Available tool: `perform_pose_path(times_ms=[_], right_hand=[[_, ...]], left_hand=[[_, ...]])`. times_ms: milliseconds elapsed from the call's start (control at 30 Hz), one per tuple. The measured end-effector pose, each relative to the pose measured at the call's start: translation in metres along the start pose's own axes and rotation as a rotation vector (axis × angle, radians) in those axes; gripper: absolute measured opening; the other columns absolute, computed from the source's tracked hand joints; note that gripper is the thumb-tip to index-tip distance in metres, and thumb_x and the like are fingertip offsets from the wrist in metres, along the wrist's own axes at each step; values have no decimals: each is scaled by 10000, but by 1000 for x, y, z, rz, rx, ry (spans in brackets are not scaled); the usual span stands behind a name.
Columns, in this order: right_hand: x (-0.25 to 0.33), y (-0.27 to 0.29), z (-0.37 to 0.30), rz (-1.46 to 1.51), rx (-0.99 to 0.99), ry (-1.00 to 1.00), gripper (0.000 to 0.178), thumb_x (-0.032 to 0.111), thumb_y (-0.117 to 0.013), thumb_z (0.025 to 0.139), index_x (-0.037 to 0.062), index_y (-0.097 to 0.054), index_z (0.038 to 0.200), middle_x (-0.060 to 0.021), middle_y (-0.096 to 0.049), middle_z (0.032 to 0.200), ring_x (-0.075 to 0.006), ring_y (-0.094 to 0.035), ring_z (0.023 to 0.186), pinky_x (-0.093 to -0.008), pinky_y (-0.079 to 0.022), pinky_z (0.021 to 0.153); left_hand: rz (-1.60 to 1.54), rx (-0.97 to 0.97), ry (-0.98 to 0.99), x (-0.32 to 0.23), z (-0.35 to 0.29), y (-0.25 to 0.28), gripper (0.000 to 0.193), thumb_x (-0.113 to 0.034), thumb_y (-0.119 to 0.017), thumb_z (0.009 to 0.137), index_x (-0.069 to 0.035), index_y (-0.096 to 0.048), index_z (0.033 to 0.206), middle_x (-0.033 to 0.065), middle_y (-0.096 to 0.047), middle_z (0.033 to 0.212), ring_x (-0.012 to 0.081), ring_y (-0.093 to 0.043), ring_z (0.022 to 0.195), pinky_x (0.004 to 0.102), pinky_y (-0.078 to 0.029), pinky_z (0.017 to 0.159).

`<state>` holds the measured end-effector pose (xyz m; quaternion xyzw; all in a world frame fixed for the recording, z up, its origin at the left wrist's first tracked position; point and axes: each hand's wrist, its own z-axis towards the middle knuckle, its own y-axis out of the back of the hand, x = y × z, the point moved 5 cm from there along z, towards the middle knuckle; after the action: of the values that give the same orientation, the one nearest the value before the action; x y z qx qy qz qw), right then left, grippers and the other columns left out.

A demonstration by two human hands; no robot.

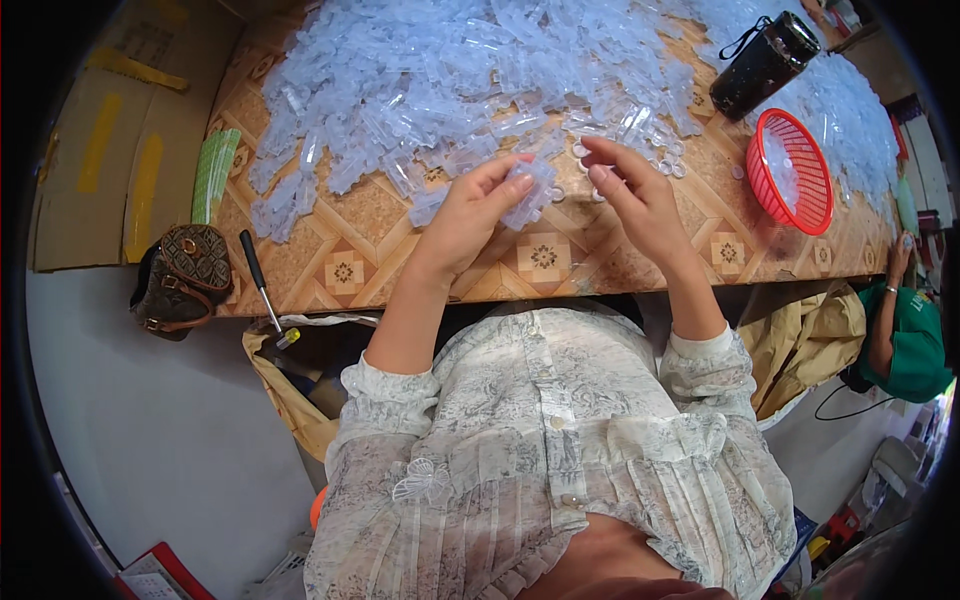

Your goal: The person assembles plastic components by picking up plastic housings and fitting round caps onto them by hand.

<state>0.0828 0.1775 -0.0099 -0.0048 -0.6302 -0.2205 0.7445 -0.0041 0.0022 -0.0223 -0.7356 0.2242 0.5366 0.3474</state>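
Wood-toned, flower-patterned covering is spread over the table [390, 255], and on it, well to the left of the red basket [826, 205], a broad heap of clear plastic pieces [420, 80] is piled. More such pieces are held in the basket itself. Left of the basket, a small bunch of clear pieces [533, 195] is clasped between the thumb and fingers of the left hand [463, 215]. Nearer the basket, the right hand [640, 205] is held apart from the left, its thumb and forefinger parted close to the bunch. Between this hand and the basket, small round discs [678, 170] are scattered. Just behind the basket, a black bottle [765, 68] is placed. Far to the basket's left, a brown patterned bag [183, 275] and a black-handled hammer [258, 275] are seen at the table's edge. Right of the basket, a person in green [920, 350] is seen.
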Motion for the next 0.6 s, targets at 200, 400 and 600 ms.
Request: perform_pose_path(times_ms=[200,400,600], right_hand=[[-2,-9,20,121,173,-214,403,292,-580,930,87,-563,1276,1,-620,1044,-49,-505,775,-194,-427,648],[-9,-12,31,-44,359,-158,430,217,-677,865,41,-569,1243,8,-604,927,-64,-527,794,-204,-439,667],[-22,-13,28,-7,367,-159,379,122,-651,875,39,-559,1233,-34,-602,1014,-118,-572,873,-285,-492,738]], left_hand=[[-82,161,63,0,16,-13,494,-174,-552,943,40,-404,1363,49,-563,1169,97,-559,990,253,-453,879],[247,78,-3,1,28,2,570,-170,-670,864,62,-437,1330,77,-584,1108,142,-591,937,295,-493,806],[889,64,-252,-14,27,-3,413,-189,-696,802,20,-610,1148,175,-613,1007,302,-613,891,367,-486,787]])
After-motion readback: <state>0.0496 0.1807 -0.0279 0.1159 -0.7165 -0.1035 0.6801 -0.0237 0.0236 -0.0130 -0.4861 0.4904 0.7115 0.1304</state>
